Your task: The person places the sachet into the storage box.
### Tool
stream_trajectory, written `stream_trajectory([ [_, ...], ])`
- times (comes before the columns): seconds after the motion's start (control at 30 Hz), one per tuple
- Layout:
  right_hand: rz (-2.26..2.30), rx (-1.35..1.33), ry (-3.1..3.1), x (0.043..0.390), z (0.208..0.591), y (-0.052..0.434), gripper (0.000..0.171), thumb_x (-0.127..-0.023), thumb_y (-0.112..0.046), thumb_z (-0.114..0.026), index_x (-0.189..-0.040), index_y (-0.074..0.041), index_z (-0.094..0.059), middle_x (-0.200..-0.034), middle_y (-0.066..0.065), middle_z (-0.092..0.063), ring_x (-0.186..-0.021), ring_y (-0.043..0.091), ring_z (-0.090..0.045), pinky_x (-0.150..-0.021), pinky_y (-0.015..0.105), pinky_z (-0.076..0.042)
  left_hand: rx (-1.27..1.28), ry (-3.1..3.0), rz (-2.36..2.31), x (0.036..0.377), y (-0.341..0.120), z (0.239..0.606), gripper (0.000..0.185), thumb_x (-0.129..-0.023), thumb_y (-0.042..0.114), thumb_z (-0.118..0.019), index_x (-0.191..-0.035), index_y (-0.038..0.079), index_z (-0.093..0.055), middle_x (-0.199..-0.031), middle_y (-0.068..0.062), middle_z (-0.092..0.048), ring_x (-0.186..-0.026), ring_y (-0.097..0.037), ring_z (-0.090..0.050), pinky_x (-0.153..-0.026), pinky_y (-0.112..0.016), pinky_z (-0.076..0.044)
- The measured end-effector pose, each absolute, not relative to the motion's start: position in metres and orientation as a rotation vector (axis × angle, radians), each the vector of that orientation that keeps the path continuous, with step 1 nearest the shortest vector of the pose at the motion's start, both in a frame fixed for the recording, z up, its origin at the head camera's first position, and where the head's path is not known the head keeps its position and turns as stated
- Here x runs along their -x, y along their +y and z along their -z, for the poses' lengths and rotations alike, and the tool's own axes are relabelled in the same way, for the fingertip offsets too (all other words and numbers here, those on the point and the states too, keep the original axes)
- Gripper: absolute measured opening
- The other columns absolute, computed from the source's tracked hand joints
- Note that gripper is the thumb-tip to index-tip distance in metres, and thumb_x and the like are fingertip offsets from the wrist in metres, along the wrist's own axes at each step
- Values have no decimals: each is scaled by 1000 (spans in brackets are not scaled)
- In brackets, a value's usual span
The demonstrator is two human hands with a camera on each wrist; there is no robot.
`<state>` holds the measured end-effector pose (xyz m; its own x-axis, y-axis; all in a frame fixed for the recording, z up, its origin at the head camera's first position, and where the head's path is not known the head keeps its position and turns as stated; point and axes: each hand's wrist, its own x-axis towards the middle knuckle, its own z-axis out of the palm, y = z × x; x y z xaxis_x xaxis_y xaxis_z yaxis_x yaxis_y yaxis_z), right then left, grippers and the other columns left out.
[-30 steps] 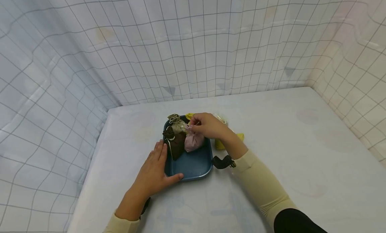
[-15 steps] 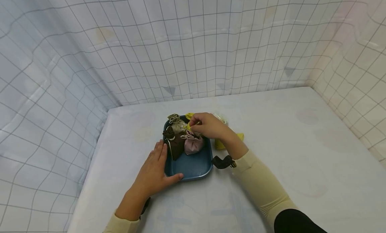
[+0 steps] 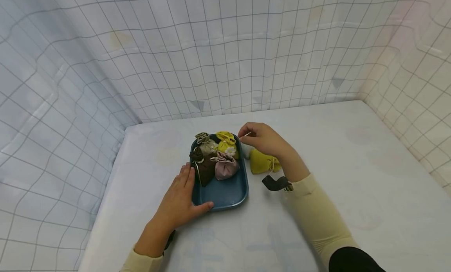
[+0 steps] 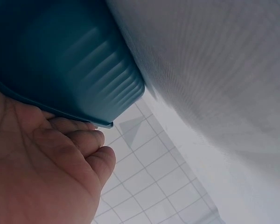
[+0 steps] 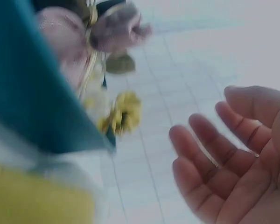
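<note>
Now the right hand [image 3: 265, 141] has left the blue tray [image 3: 225, 193] and hangs over the table [image 3: 352, 178], just beside the tray's far right corner; a second ago it was above the pouches inside, at the pink drawstring pouch [image 3: 225, 166], so that pouch is now released. It rests in the tray, touching the dark brown pouch [image 3: 204, 168], and behind them the beige pouch [image 3: 207, 145] and the yellow pouch with a flower [image 3: 227, 143] are now uncovered. The right fingers are loosely bent and the right wrist view shows an empty palm; a thin pale line sticks out near the fingertips in the head view, but I cannot tell if it is a string or if the hand pinches it. Under the right wrist a yellow-green pouch [image 3: 262, 165] lies on the table, outside the tray and near its right side, with something whitish just behind it. The left hand [image 3: 181, 201] has not moved: it lies flat with straight fingers along the tray's left rim, the thumb on the near corner, and holds the tray steady without gripping it
</note>
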<state>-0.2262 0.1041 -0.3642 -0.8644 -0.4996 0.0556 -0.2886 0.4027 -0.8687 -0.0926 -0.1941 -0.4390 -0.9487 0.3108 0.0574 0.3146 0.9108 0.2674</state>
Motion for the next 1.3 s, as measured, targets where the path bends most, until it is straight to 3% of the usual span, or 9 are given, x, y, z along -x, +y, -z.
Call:
stream_trajectory([
  [0.6,1318,384,2577,225,404,187,19,-99,-18,-60,-113,-5,-63,-119,9,-64,-111,27,-60,-92,46,-48,504,-3058,442,93,-195,436,123,-78,80,-59,-156,-5,-16,-164,-21,-8,-150,-35,-9,-117,-53,-20],
  [1.3,1135,278,2547,219,438,220,28,-96,-29,-65,-116,-9,-64,-123,11,-62,-111,29,-55,-90,46,-45,512,-3053,442,92,-195,438,123,-79,80,-58,-156,-5,-16,-164,-21,-8,-150,-35,-9,-117,-53,-20],
])
